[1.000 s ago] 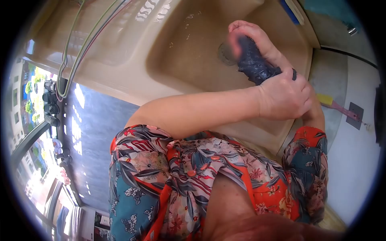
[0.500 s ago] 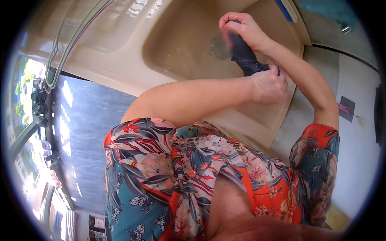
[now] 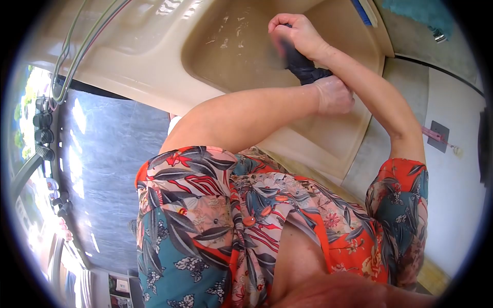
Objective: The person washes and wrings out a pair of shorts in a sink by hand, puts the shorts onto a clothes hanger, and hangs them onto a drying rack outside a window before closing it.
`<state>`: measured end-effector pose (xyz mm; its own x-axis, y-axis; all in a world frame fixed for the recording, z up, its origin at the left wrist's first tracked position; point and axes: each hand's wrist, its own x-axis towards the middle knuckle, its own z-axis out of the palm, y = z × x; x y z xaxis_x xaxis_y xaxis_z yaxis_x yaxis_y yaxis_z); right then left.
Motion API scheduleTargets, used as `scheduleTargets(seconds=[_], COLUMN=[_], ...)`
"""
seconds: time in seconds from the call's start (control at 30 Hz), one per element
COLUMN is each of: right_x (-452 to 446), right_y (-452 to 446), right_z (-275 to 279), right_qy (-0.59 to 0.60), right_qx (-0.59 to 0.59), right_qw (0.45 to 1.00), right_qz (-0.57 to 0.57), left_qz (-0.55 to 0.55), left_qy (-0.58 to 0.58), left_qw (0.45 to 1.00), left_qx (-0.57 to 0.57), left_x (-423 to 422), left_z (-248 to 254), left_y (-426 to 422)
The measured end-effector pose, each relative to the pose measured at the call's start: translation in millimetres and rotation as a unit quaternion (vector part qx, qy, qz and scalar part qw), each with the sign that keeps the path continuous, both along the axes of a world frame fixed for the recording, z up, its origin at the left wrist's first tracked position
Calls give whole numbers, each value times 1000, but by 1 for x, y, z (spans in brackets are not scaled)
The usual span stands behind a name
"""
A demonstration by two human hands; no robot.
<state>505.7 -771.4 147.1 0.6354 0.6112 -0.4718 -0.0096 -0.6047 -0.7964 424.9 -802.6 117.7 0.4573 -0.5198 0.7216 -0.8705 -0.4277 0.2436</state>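
A dark, wet cloth (image 3: 300,65) is bunched and twisted between my two hands, above a beige basin (image 3: 354,136) that holds cloudy water. My right hand (image 3: 303,37) wraps round its upper end, fingers curled over. Gripping the lower end is my left hand (image 3: 335,95), its back turned to me and its fingers mostly hidden. A blurred reddish patch shows beside the cloth near my right hand; I cannot make out what it is.
Green and red cords (image 3: 82,54) hang at the upper left. A blue-edged object (image 3: 362,13) lies on the basin's far right rim. A grey-blue surface (image 3: 110,169) extends on the left, beside a bright window (image 3: 28,97). A pale wall (image 3: 452,169) stands right.
Both hands have shifted up and left in view with the cloth. My left hand has rotated, hiding more of its fingers. The whole view has shifted slightly.
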Motion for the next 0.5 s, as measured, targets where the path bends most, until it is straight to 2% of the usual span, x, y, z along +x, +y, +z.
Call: scheduleTargets(seconds=[0.5], right_x=[-8], right_y=[8], right_z=[5], right_qy=[-4], right_qx=[-57], right_qw=[998], right_qz=[-14], left_qz=[-25], left_qy=[41], left_qw=[998], left_qx=[37], left_x=[2], left_z=[-2], left_y=[-6])
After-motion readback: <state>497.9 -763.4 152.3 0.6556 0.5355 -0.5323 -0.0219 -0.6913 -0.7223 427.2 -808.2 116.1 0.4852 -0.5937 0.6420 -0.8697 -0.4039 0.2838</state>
